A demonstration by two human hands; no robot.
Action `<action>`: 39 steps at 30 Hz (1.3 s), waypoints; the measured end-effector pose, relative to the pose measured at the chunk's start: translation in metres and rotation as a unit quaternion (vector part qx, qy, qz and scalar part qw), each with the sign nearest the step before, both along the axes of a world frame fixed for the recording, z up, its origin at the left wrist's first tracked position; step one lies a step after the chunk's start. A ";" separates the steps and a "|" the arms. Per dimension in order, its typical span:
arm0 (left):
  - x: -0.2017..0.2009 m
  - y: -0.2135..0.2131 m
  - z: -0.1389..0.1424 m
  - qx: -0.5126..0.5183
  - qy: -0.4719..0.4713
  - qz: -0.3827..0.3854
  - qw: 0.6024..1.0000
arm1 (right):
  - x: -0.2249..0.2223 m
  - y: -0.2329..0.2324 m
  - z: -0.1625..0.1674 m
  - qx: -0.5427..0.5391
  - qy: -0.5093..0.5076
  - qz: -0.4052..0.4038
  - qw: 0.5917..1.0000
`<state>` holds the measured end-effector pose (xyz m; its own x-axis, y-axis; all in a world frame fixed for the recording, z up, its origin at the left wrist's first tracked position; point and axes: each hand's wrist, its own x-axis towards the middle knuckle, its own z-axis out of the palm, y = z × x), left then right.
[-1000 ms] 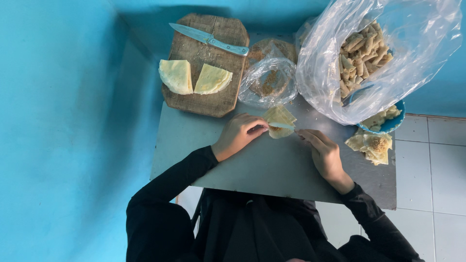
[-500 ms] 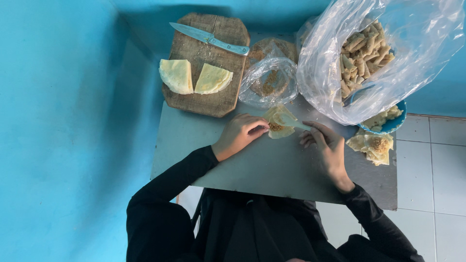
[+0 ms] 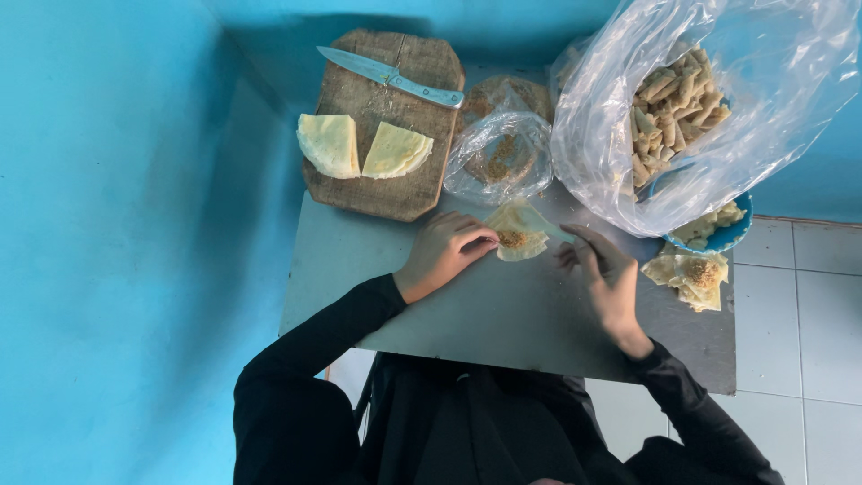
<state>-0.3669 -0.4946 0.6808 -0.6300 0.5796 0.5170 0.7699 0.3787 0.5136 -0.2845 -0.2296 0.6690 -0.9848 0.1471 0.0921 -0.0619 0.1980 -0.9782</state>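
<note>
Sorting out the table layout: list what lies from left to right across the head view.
Cutting board with knife and two folded wrappers → left hand → filled wrapper → right hand → big plastic bag of rolls → blue bowl.

We see a grey counter against turquoise walls; at its far left corner a brown wooden board bears two pale yellow wrappers and a knife with a steel-grey blade and light blue handle; mid-counter, a pale yellow wrapper carries speckled brown filling; at the right edge a blue bowl sits under a clear bag of tan rolls; our sleeves are black; the floor tiles are white.
</note>
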 end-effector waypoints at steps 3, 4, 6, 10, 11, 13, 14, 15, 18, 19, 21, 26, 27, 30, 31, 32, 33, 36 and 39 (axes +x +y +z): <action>-0.001 0.000 -0.003 0.001 0.005 -0.005 1.000 | -0.014 -0.014 0.002 0.169 0.137 -0.004 0.976; -0.001 -0.001 -0.004 0.000 0.005 -0.011 1.000 | -0.023 -0.018 0.003 0.238 0.178 -0.006 0.955; -0.001 -0.003 -0.005 -0.004 0.006 -0.021 1.000 | -0.039 -0.024 0.007 0.336 0.224 0.007 0.915; -0.001 -0.005 -0.007 -0.007 0.005 -0.024 1.000 | -0.064 -0.039 0.018 0.425 0.261 0.052 0.865; 0.000 -0.006 -0.008 -0.005 0.004 -0.025 1.000 | -0.067 -0.044 0.022 0.439 0.275 0.060 0.853; -0.001 -0.007 -0.008 -0.001 0.005 -0.027 1.000 | -0.056 -0.048 0.029 0.488 0.304 0.039 0.817; -0.001 -0.007 -0.009 0.002 0.005 -0.027 1.000 | -0.047 -0.048 0.033 0.514 0.315 0.027 0.797; -0.002 -0.007 -0.008 0.006 0.007 -0.027 1.000 | -0.037 -0.045 0.038 0.509 0.294 0.045 0.808; -0.003 -0.009 -0.005 0.005 -0.009 -0.032 0.999 | -0.001 -0.036 0.050 0.495 0.224 0.086 0.835; -0.004 -0.009 -0.004 0.004 -0.005 -0.031 1.000 | 0.012 -0.032 0.054 0.495 0.198 0.089 0.841; -0.003 -0.010 -0.002 0.001 -0.001 -0.029 1.000 | 0.030 -0.020 0.061 0.491 0.168 0.091 0.850; 0.000 -0.013 0.003 0.001 -0.007 -0.034 0.999 | 0.058 0.032 0.076 0.421 0.034 0.037 0.906; -0.001 -0.013 0.004 0.001 -0.010 -0.031 0.999 | 0.058 0.041 0.076 0.444 0.040 -0.010 0.895; -0.005 -0.013 0.004 -0.007 -0.003 -0.034 0.999 | 0.046 0.065 0.068 0.498 0.044 -0.123 0.857; -0.005 -0.014 0.004 -0.012 -0.006 -0.034 0.999 | 0.041 0.070 0.063 0.510 0.035 -0.143 0.847; -0.005 -0.014 0.004 -0.015 -0.008 -0.034 0.999 | 0.037 0.073 0.058 0.523 0.028 -0.164 0.836; -0.006 -0.014 0.004 -0.019 -0.010 -0.034 0.999 | 0.033 0.075 0.053 0.524 0.024 -0.164 0.835; -0.006 -0.014 0.003 -0.019 -0.010 -0.036 0.999 | 0.027 0.076 0.040 0.525 0.012 -0.161 0.836; -0.006 -0.015 0.004 -0.015 -0.004 -0.039 0.999 | 0.025 0.076 0.034 0.524 0.011 -0.159 0.837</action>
